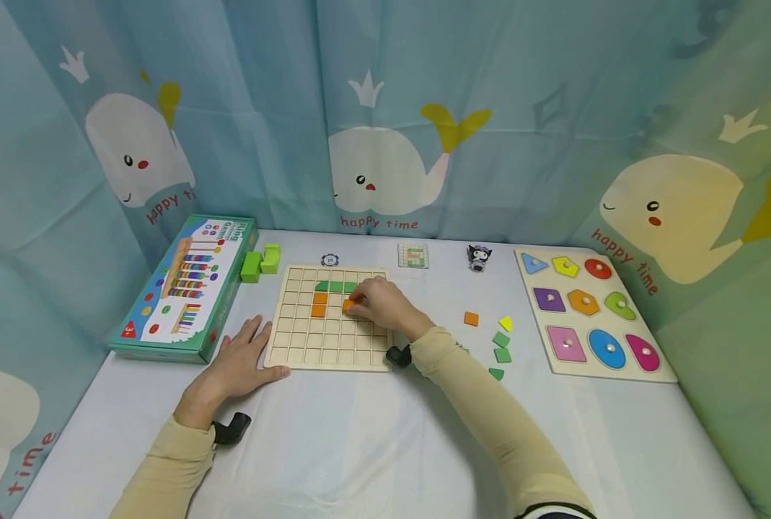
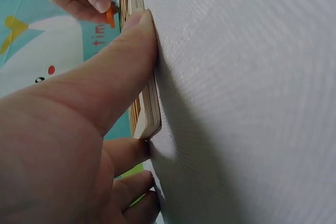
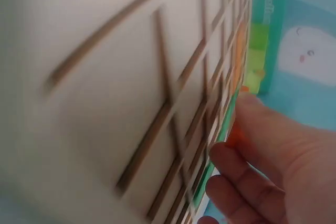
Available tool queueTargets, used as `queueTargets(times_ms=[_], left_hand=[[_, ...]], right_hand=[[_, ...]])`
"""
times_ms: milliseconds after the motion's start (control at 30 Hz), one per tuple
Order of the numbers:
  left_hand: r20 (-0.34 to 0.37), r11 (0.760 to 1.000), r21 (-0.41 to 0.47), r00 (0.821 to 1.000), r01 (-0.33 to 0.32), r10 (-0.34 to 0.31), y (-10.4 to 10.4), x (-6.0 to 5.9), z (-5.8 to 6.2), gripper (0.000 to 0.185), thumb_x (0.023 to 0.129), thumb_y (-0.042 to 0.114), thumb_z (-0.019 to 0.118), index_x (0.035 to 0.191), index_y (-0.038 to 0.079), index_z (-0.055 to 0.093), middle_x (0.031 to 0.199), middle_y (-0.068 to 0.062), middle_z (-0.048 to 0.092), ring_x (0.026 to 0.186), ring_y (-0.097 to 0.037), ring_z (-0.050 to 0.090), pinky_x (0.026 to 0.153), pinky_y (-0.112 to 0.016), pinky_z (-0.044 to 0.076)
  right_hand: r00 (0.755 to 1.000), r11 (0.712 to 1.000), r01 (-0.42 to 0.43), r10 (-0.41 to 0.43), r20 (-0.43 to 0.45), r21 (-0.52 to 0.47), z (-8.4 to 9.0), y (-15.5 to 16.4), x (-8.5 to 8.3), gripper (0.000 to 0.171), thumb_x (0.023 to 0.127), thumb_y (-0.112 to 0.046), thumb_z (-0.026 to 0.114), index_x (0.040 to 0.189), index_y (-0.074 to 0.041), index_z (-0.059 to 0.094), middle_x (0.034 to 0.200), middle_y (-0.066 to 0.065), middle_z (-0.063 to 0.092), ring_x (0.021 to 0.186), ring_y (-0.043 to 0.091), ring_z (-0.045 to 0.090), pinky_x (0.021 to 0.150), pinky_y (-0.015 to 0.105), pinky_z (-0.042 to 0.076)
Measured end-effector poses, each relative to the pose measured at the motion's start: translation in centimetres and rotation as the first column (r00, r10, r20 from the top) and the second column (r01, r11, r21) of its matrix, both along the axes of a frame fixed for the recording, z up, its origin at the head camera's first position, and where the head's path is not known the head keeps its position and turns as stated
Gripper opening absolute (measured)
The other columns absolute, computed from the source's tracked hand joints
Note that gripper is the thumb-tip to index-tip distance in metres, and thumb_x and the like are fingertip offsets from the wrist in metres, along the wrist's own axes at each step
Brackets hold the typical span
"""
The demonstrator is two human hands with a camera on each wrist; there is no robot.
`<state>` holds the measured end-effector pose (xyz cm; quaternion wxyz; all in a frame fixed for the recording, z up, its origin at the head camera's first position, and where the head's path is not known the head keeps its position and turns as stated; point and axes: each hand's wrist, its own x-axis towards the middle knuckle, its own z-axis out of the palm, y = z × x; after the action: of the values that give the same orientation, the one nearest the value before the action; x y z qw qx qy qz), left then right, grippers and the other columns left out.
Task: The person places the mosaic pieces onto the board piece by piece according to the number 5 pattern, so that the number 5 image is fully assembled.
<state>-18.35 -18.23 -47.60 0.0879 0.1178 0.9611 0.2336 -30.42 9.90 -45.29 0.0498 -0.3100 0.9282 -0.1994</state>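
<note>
Pinched in the right hand [image 1: 385, 303] is a small orange tile [image 1: 348, 306], held by the thumb and fingers. That tile is over the top half of the board [image 1: 333, 342], below the right end of a row of green tiles [image 1: 336, 287]. I can't tell if it touches the board. Two more orange tiles [image 1: 319, 304] sit on the board, one under the other, below the left end of the green row.

Nothing is in the left hand [image 1: 242, 364]. Its fingers are spread out by the board's left side, and its thumb is at the front edge.

To the right of the board lie an orange square [image 1: 472, 318], a yellow bit [image 1: 505, 324] and some green bits [image 1: 503, 355]. Past them is a puzzle [image 1: 570, 368] with bright shapes and knobs.

Behind the board are a round chip [image 1: 329, 260], a card [image 1: 413, 256] and a little black and white toy [image 1: 479, 257]. Two green blocks [image 1: 251, 267] stand by a big box [image 1: 184, 288] on the left. Whales smile on the blue curtain [image 1: 281, 144].
</note>
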Motion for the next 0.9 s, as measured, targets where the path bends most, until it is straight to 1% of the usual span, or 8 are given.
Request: queueTargets(times_ms=[233,433,567,667,767,900], left_hand=[[0.003,1.0,-0.003,1.0,-0.01,0.01,0.0,0.0,-0.1,0.094,0.086,0.047,0.071,0.147,-0.011,0.03,0.154,-0.032,0.018,0.142,-0.047,0.014,0.106,-0.069,0.012],[0.004,1.0,-0.002,1.0,-0.008,0.008,0.0,0.0,0.0,0.093,0.086,0.047,0.071,0.147,-0.011,0.031,0.154,-0.032,0.018,0.141,-0.048,0.014,0.106,-0.07,0.012],[0.009,1.0,-0.002,1.0,-0.006,0.006,0.0,0.0,0.0,0.093,0.086,0.047,0.071,0.147,-0.011,0.03,0.154,-0.032,0.017,0.141,-0.048,0.013,0.106,-0.069,0.012],[0.011,1.0,-0.002,1.0,-0.008,0.008,0.0,0.0,0.1,0.093,0.087,0.046,0.071,0.147,-0.011,0.03,0.154,-0.032,0.017,0.142,-0.048,0.013,0.106,-0.069,0.011],[0.011,1.0,-0.001,1.0,-0.01,0.01,-0.1,0.0,0.1,0.092,0.087,0.046,0.07,0.147,-0.011,0.03,0.154,-0.032,0.017,0.142,-0.048,0.013,0.106,-0.069,0.011],[0.008,1.0,-0.002,1.0,-0.01,0.01,-0.1,0.0,0.2,0.092,0.087,0.046,0.071,0.147,-0.011,0.03,0.154,-0.032,0.017,0.142,-0.048,0.013,0.106,-0.069,0.012]], right_hand=[[0.999,0.999,-0.049,0.049,0.004,0.014,0.1,-1.8,0.0,0.025,0.089,-0.028,0.074,0.105,-0.008,0.074,0.1,0.001,0.07,0.1,0.019,0.059,0.092,0.033,0.044],[0.998,0.998,-0.066,0.066,0.015,0.01,-0.2,-2.7,0.0,0.025,0.088,-0.027,0.075,0.104,-0.008,0.074,0.096,0.0,0.07,0.093,0.016,0.059,0.087,0.03,0.045],[0.998,0.997,-0.067,0.067,-0.011,0.025,-0.3,-3.0,0.1,0.023,0.087,-0.027,0.077,0.102,-0.009,0.075,0.095,-0.001,0.07,0.09,0.015,0.059,0.084,0.029,0.046],[0.997,0.997,-0.07,0.071,-0.031,0.041,-0.3,-3.2,0.2,0.025,0.086,-0.028,0.077,0.102,-0.009,0.074,0.096,-0.001,0.069,0.09,0.016,0.058,0.083,0.029,0.046],[0.996,0.996,-0.074,0.077,-0.041,0.049,-0.4,-3.1,0.3,0.028,0.087,-0.03,0.076,0.106,-0.009,0.073,0.097,0.0,0.068,0.09,0.016,0.058,0.082,0.029,0.046],[0.997,0.997,-0.079,0.079,-0.024,0.005,-0.4,-2.0,0.3,0.028,0.089,-0.027,0.074,0.11,-0.008,0.072,0.096,0.001,0.067,0.088,0.016,0.058,0.082,0.031,0.045]])
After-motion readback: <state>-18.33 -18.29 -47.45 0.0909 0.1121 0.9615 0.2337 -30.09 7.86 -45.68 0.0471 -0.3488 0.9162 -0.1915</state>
